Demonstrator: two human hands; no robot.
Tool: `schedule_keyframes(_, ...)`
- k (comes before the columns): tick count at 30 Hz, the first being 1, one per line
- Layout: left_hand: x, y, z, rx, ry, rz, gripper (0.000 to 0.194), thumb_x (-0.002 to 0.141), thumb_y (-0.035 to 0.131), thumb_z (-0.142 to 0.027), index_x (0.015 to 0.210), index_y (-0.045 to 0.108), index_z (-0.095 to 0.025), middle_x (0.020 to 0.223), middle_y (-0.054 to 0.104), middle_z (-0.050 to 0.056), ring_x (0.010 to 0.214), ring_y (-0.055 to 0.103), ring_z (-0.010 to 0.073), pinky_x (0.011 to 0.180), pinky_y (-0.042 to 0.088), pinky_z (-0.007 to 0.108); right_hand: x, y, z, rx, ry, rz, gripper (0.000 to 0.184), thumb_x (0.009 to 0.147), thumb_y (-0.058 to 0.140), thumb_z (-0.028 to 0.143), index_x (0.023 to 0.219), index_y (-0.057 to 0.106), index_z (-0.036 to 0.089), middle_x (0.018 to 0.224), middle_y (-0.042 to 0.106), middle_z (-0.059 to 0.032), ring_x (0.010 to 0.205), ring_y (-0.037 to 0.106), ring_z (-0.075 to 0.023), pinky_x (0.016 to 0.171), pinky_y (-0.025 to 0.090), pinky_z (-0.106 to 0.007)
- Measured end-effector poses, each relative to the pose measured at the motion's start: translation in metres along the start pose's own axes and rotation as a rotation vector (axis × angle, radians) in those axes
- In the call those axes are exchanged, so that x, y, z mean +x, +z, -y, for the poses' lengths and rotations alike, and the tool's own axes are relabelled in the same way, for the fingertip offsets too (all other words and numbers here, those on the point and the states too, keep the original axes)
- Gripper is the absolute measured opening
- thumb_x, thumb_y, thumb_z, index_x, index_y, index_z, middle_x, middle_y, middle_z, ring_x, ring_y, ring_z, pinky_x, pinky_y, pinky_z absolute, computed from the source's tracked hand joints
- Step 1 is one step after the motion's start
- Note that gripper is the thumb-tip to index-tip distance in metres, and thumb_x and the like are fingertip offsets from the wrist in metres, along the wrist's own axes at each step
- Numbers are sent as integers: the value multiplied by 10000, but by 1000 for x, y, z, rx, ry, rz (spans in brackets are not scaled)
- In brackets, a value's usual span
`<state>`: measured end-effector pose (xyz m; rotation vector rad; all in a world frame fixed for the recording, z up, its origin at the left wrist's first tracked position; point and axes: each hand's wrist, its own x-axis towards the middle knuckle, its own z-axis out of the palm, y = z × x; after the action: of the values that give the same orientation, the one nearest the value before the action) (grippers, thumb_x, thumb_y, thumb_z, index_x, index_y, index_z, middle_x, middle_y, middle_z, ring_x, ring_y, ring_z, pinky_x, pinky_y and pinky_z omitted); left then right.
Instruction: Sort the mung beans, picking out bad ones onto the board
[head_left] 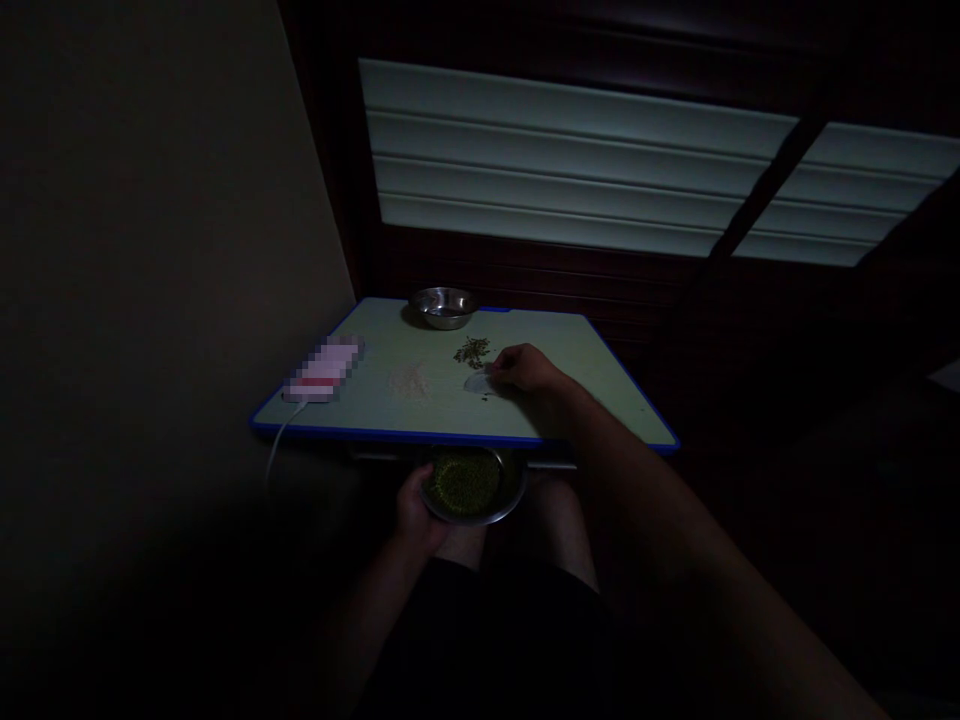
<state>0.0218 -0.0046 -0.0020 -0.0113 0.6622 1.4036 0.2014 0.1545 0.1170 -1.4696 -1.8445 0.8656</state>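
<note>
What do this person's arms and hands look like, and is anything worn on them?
The left hand and right hand have no gloves. The right forearm is bare, with no sleeve in view; no cable or marking shows on it. A dark garment covers the lap. It is too dark to rule out rings.

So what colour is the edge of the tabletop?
The tabletop edge is blue; the head view shows it best.

No lettering or numbers can be read; the blurred pink rectangular device (327, 366) seems too pixelated to tell.
</note>
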Motion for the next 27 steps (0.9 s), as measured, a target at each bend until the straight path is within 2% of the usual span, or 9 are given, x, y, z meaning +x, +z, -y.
schedule_keyframes(5,-5,7,-1,63,21,-46,292,742,570,-211,968,697,-77,876,742,144,849,693,290,827,535,433,-17,3,7,3,-11,110,132,592,727,101,671,629,142,594,630,11,520,529,-90,520,405,-207)
schedule_keyframes(16,1,0,0,38,18,-51,329,738,558,-216,1018,691,-104,845,746,112,818,693,279,774,546,417,-48,11,26,-87,-79,317,190,629,743,241,768,662,139,634,627,27,557,518,-87,562,392,-217)
schedule_keyframes(20,-2,3,0,52,19,-39,281,728,566,-213,942,702,-93,853,744,130,829,694,282,793,540,411,-52,11,29,-60,-103,351,191,625,732,252,754,647,139,647,618,29,571,511,-84,563,381,-215)
schedule_keyframes(24,-4,7,0,78,26,-84,209,739,556,-214,837,702,-100,808,743,125,776,695,259,759,547,384,-57,11,31,-13,-71,368,190,627,727,254,747,631,142,598,600,32,538,502,-85,539,367,-217)
schedule_keyframes(27,-5,9,0,91,29,-94,211,749,539,-215,837,702,-114,804,745,109,776,696,245,753,550,373,-56,9,34,94,-55,441,190,617,727,223,732,598,145,607,615,22,521,507,-85,530,384,-218)
